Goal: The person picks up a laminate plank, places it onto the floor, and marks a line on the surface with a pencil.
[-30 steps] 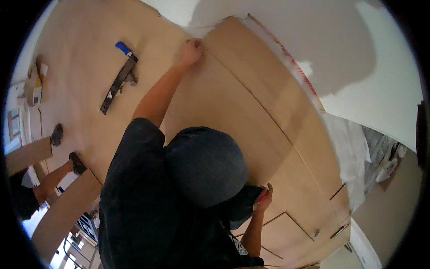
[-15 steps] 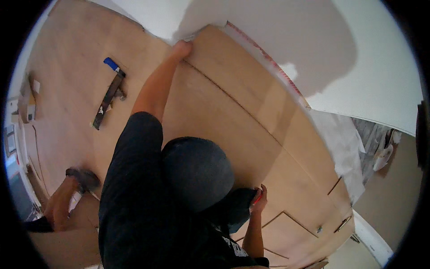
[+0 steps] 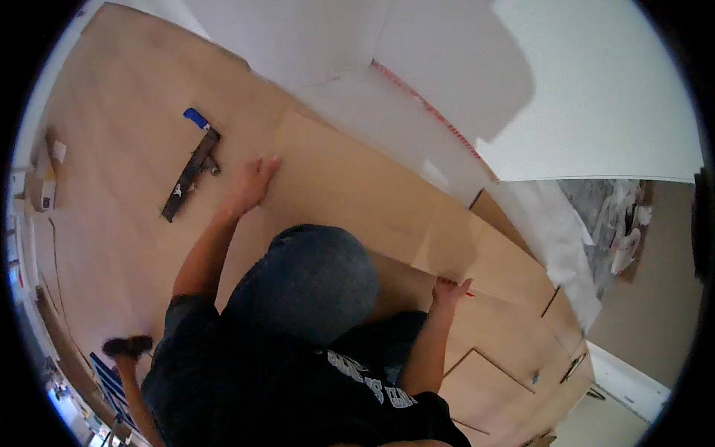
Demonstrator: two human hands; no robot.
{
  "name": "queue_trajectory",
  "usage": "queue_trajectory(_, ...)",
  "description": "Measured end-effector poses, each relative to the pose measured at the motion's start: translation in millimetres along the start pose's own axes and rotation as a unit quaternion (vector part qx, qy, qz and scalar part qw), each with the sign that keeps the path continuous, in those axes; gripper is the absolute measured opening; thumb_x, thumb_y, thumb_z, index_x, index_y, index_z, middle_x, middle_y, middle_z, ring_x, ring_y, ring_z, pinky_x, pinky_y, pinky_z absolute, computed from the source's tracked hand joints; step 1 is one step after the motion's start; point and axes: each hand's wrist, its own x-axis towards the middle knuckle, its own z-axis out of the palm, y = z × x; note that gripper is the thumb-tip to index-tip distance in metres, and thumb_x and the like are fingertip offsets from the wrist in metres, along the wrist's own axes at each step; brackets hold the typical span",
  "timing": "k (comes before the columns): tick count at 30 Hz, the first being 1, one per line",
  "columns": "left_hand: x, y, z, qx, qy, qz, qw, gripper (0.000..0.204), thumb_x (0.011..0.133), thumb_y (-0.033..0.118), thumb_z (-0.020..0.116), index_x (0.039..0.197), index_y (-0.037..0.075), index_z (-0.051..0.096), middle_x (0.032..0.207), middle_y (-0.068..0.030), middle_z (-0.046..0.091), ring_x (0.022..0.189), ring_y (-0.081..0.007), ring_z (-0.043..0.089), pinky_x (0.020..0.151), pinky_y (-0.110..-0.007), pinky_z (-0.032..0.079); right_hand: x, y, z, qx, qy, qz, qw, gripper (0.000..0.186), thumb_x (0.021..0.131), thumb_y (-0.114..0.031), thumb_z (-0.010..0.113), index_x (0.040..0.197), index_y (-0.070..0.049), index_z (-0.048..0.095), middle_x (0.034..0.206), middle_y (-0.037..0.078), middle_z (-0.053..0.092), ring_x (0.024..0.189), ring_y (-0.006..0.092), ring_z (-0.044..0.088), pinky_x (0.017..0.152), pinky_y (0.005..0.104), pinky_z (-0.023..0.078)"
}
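stretching across one o'clock from the bent knee in dark blue denim (image 3: 316,272), a long, flat, tan board panel (image 3: 357,186) is met on two sides by bare hands. at eleven o'clock, the left hand (image 3: 253,185) is placed at the panel's left end, its fingers partly spread; whether the edge is gripped cannot be told. at three o'clock, the near edge is met by the right hand (image 3: 449,290), in whose curled fingers a slim red stick (image 3: 469,294) is pinched; whether the panel itself is pinched too cannot be told. between ten and eleven o'clock, a long dark tool with a blue handle (image 3: 191,177) is laid on the broad tan sheeting (image 3: 112,194). toward eight o'clock, a second person's dark shoe (image 3: 126,346) is seen.
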Motion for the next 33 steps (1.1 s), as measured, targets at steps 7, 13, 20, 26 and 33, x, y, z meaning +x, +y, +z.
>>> queue_trajectory(7, -61.7, -75.7, -10.0, -0.203, 0.101, 0.151, 0.962, 0.047, 0.099, 0.043, 0.056, 0.086, -0.001, 0.065, 0.067, -0.0111, 0.062, 0.058, -0.0207, 0.058, 0.056, -0.037, 0.046, -42.7, -1.8, -18.3, 0.027, -0.096, -0.055, 0.994, 0.07, 0.091, -0.063, 0.061, 0.14, -0.014, 0.052, 0.138, 0.005, 0.055, 0.123, 0.026, 0.052, 0.106, 0.0447, 0.043)
queue_trajectory(13, -33.1, -162.4, 35.5, -0.137, 0.045, 0.213, 0.966, 0.032, 0.097, 0.03, 0.055, 0.086, 0.003, 0.067, 0.075, -0.0142, 0.067, 0.068, -0.0304, 0.063, 0.066, -0.043, 0.049, -149.4, -87.6, 14.9, 0.041, -0.279, -0.303, 0.91, 0.062, 0.099, -0.051, 0.057, 0.149, -0.014, 0.045, 0.156, 0.006, 0.04, 0.141, 0.031, 0.039, 0.121, 0.052, 0.025)
queue_trajectory(20, -43.8, -131.8, 68.7, 0.017, -0.139, 0.328, 0.934, 0.025, 0.095, 0.027, 0.06, 0.1, 0.003, 0.067, 0.095, -0.0183, 0.069, 0.09, -0.0364, 0.064, 0.079, -0.045, 0.05, -342.9, -207.3, 112.2, -0.025, -0.368, -0.444, 0.817, 0.066, 0.099, -0.052, 0.057, 0.149, -0.012, 0.044, 0.155, 0.009, 0.042, 0.141, 0.0291, 0.038, 0.12, 0.0518, 0.027)
queue_trajectory(26, -43.0, -54.0, 8.7, -0.099, -0.093, 0.233, 0.963, 0.026, 0.101, 0.026, 0.062, 0.113, 0.005, 0.07, 0.083, -0.0039, 0.065, 0.073, -0.0126, 0.057, 0.066, -0.032, 0.048, -428.3, -255.2, 166.1, -0.19, -0.367, -0.574, 0.707, 0.055, 0.102, -0.044, 0.056, 0.138, -0.003, 0.053, 0.137, 0.011, 0.055, 0.124, 0.0245, 0.051, 0.107, 0.042, 0.04)
queue_trajectory(33, -26.8, 18.1, -98.9, -0.595, -0.137, 0.394, 0.687, 0.059, 0.104, 0.05, 0.047, 0.137, 0.002, 0.054, 0.125, -0.0106, 0.063, 0.117, -0.0214, 0.058, 0.103, -0.038, 0.046, -391.8, -196.3, 219.3, -0.416, -0.443, -0.62, 0.496, 0.028, 0.096, -0.018, 0.068, 0.119, -0.003, 0.065, 0.104, 0.006, 0.072, 0.087, 0.0146, 0.066, 0.071, 0.0246, 0.049)
